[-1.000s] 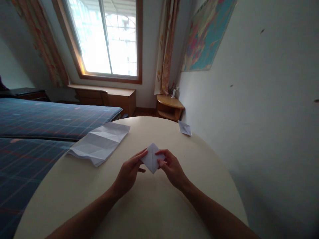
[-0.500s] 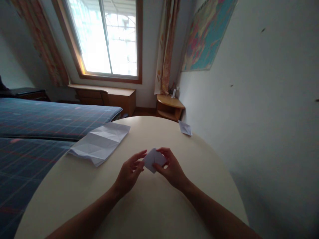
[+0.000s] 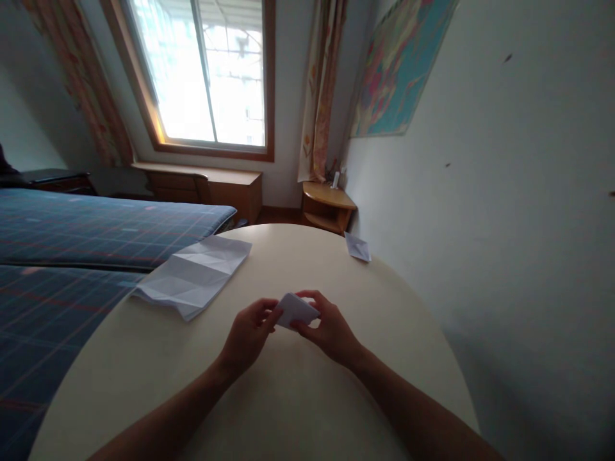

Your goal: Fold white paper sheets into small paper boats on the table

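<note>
A small folded piece of white paper (image 3: 295,310) is held between my two hands, over the middle of the pale round table (image 3: 298,397). My left hand (image 3: 250,330) pinches its left corner, thumb on the near face. On the other side, my right hand (image 3: 329,324) grips it with the thumb at the lower edge and the fingers along the top. The paper's underside and some fingertips are hidden.
Creased white sheets (image 3: 196,275) lie at the table's left edge. Another small folded paper (image 3: 358,247) rests at the far right edge. A plaid mattress (image 3: 96,224) stands to the left, a wall (image 3: 519,224) to the right, and a corner cabinet (image 3: 329,195) beyond.
The folded paper has turned, showing a smoother, slanted face. My left fingers have closed onto its left corner, where they were more spread before. My right hand keeps hold.
</note>
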